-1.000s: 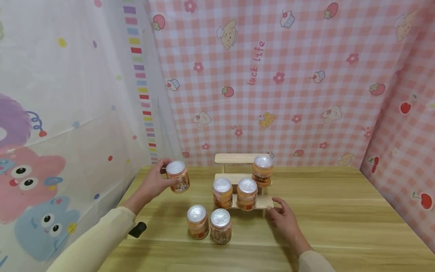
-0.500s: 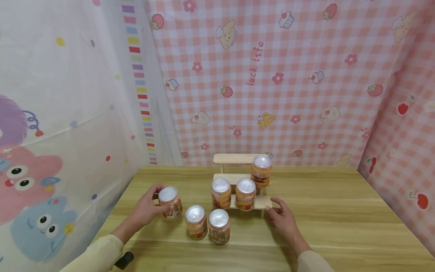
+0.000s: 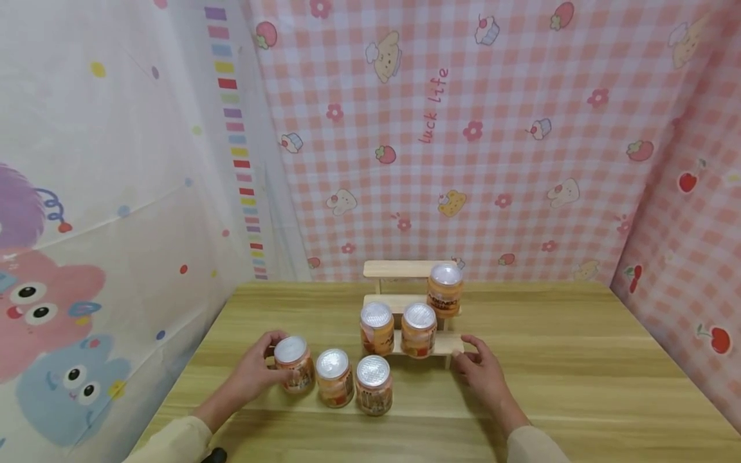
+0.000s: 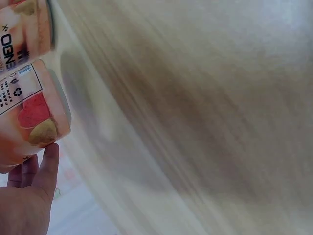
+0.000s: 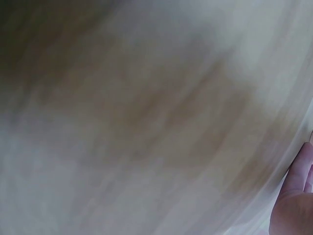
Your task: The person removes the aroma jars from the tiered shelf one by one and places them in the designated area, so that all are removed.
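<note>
My left hand (image 3: 255, 373) grips an orange-labelled can (image 3: 298, 374) with a silvery lid, upright on the table at the left end of a short row. Beside it stand a second can (image 3: 334, 386) and a third can (image 3: 374, 393). In the left wrist view, fingers press the held can's label (image 4: 34, 115), with another can (image 4: 24, 34) close by. My right hand (image 3: 483, 376) pinches the right end of a wooden stepped stand (image 3: 448, 344). Only part of that hand (image 5: 293, 205) shows in the right wrist view.
Two cans, a left one (image 3: 377, 334) and a right one (image 3: 419, 334), stand on the stand's lowest step. Another can (image 3: 445, 296) is on the middle step at right. The top step (image 3: 399, 269) is bare wood. A checked cloth (image 3: 521, 161) hangs behind the table.
My left hand has lowered its can from the air beside the stand to the table, toward me, bringing it next to the two front cans. The right hand stays put.
</note>
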### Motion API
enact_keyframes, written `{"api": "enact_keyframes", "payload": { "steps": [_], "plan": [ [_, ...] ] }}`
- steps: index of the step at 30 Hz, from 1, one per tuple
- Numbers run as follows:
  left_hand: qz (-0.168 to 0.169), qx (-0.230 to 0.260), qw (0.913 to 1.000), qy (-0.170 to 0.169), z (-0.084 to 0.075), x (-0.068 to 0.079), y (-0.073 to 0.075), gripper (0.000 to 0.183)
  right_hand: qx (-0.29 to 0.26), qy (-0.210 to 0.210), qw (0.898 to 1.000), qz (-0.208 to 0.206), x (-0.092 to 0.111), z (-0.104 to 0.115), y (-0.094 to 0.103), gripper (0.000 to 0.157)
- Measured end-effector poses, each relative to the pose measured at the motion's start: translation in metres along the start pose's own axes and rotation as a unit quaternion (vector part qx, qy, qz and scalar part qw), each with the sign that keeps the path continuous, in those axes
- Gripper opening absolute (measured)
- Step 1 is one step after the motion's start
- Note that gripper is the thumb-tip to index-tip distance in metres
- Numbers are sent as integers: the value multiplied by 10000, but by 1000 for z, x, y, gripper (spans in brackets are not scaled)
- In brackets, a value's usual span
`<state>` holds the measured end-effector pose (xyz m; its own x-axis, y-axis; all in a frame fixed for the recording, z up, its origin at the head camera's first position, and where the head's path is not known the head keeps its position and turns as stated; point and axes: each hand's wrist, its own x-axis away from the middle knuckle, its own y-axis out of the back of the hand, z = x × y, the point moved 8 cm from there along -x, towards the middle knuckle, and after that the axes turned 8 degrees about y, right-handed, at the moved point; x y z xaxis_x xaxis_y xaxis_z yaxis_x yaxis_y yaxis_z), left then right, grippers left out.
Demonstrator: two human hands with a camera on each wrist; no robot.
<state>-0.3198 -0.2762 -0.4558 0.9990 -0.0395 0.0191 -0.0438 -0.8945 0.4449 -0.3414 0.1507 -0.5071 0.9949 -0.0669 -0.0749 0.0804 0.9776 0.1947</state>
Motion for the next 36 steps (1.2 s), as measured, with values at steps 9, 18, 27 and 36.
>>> {"api": "enact_keyframes", "payload": {
  "steps": [9,18,27,36],
  "plan": [
    [366,164,9992,-22,8,-1,-9,71,24,-11,10000,37,1,1,1,48],
    [773,-153,9969,0,14,0,-15,83,-33,12,10000,-37,-1,-1,2,47],
    [850,-602,9942,-252,18,0,-1,70,-21,28,10000,-62,1,0,0,47],
    [81,-554,9984,-20,-6,-19,23,50,-39,16,10000,-47,0,-1,0,47]
  ]
}}
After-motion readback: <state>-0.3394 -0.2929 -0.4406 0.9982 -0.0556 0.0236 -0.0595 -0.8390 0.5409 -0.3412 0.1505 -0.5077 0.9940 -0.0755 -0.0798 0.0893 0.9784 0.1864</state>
